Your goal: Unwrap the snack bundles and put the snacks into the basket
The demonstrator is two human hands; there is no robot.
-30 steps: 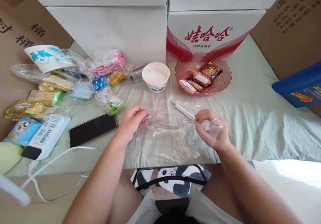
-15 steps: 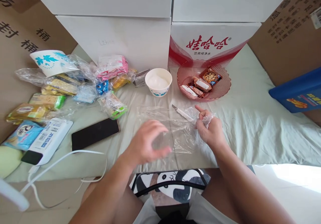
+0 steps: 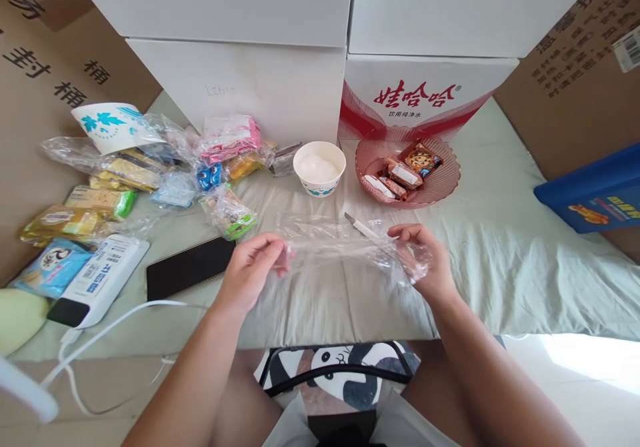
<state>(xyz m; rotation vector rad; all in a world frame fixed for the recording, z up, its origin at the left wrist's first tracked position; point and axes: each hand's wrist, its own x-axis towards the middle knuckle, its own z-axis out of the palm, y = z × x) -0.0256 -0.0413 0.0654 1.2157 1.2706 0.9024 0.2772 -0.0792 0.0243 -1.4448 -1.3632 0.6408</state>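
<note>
A clear plastic bag point(image 3: 340, 250) stretches between my two hands, above the cloth. My left hand point(image 3: 257, 267) pinches its left end, fingers closed. At the other end, my right hand point(image 3: 425, 253) has its fingers closed around the crumpled plastic. A white utility knife point(image 3: 361, 225) with its blade out lies just behind the bag, its handle partly covered by the film. Beyond it stands a paper bowl point(image 3: 320, 170) with blue leaf print and something white inside. To its right, a pink ribbed bowl point(image 3: 445, 187) holds several wrapped snacks point(image 3: 405, 172).
Wrapped snacks point(image 3: 230, 137) and a tilted paper bowl point(image 3: 115, 127) are heaped at the left. Nearer lie a black phone point(image 3: 193, 268), a white power bank point(image 3: 100, 280) and a white cable point(image 3: 125, 308). White boxes point(image 3: 240, 87) stand behind; a blue box point(image 3: 593, 190) is at the right.
My left hand has moved left and closed on the bag's left end. The bag, lying loose before, is now raised and drawn taut between both hands.
</note>
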